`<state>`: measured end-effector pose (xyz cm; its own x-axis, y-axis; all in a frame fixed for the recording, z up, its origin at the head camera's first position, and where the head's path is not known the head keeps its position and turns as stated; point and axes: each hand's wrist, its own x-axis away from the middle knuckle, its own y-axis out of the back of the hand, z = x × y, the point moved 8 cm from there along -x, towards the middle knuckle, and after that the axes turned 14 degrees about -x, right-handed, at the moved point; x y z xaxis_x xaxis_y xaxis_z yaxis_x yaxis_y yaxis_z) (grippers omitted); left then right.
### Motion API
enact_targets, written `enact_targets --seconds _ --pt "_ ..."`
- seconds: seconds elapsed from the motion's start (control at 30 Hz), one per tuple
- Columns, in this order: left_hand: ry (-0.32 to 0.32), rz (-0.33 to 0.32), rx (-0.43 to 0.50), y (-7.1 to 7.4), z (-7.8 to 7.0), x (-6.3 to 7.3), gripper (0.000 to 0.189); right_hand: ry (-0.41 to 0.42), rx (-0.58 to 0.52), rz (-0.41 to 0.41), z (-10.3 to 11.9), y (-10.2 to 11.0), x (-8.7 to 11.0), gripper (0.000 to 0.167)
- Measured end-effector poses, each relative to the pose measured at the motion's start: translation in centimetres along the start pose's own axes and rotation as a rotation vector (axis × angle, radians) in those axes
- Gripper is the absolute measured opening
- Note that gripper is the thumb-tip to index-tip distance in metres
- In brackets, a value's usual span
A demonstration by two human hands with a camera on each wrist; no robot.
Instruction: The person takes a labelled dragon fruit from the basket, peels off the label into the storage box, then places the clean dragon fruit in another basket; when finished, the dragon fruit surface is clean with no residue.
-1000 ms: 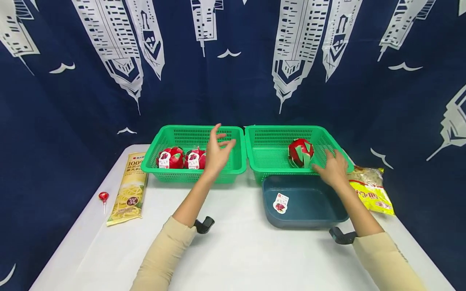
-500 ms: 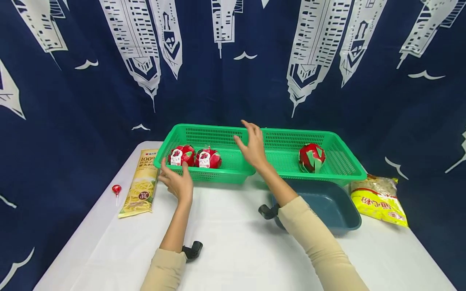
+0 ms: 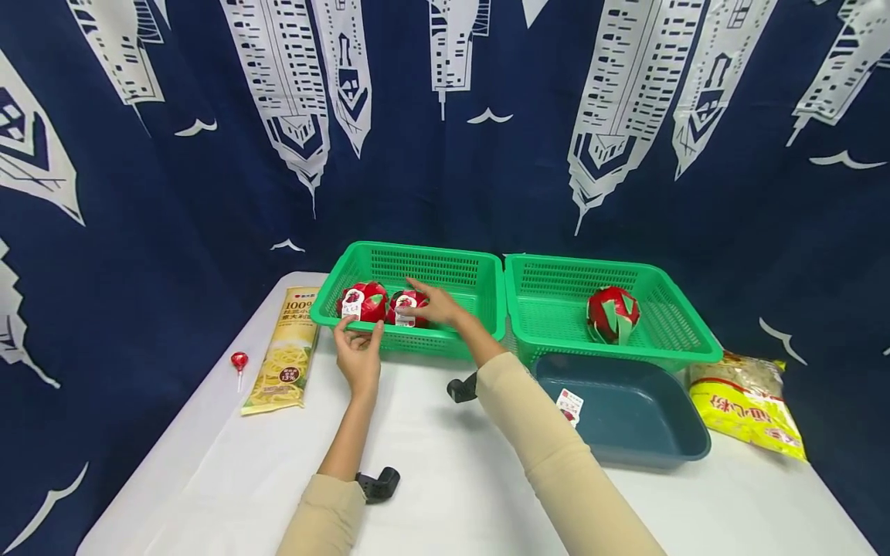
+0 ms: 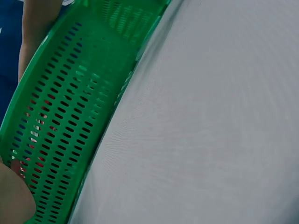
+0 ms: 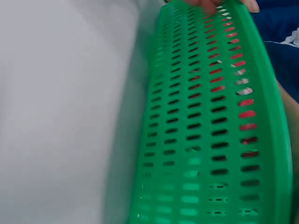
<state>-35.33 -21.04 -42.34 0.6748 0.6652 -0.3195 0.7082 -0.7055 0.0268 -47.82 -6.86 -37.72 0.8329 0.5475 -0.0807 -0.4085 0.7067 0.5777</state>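
Observation:
My left hand (image 3: 358, 363) is at the front rim of the left green basket (image 3: 445, 340), gripping it with the fingertips over the edge. In the right wrist view, its fingers (image 5: 203, 3) lie on both sides of the basket wall. My right hand (image 3: 441, 305) reaches over that rim, fingers spread over the right one of two red dragon fruits (image 3: 399, 316), which it partly covers. Beside it sits the other dragon fruit (image 3: 371, 302), with a white label. In the left wrist view, red shows through the slots of the basket wall (image 4: 70, 107).
The right green basket (image 3: 615, 351) holds one dragon fruit (image 3: 612, 315). In front stands a dark blue tub (image 3: 640, 421) with a white label inside. A yellow bag (image 3: 747, 405) lies far right; a pasta packet (image 3: 285, 355) and red lollipop (image 3: 239, 361) lie left.
My right hand has moved left, from the right basket to over the dragon fruit in the left one. My left hand has pulled back from inside the left basket to its front rim.

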Motion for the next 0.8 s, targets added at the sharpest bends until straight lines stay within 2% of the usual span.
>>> enact_targets --seconds 0.07,0.13,0.23,0.37,0.5,0.6,0.8 --pt "-0.012 0.011 0.034 -0.2 0.2 0.1 0.058 -0.027 -0.021 0.041 -0.7 -0.6 -0.1 0.080" --pt "-0.023 0.019 0.066 -0.3 0.1 0.1 0.056 -0.047 -0.051 0.045 -1.3 -0.7 -0.1 0.082" --pt "-0.044 0.018 0.072 0.2 -1.2 0.4 0.051 -0.060 -0.113 0.018 -1.5 -0.6 -0.1 0.083" --pt "-0.068 0.014 0.059 0.9 -3.1 0.6 0.048 -0.026 -0.091 -0.026 -1.1 -0.1 -0.3 0.081" --pt "-0.085 0.012 0.062 1.0 -3.2 0.4 0.049 0.020 0.010 -0.042 -0.4 0.1 -0.5 0.079" --pt "-0.089 0.018 0.066 0.9 -3.2 0.4 0.049 0.037 0.059 -0.021 -0.2 0.1 -0.4 0.077" --pt "-0.088 0.032 0.065 0.8 -3.0 0.6 0.050 -0.008 0.027 0.047 -0.7 -0.4 0.0 0.078"
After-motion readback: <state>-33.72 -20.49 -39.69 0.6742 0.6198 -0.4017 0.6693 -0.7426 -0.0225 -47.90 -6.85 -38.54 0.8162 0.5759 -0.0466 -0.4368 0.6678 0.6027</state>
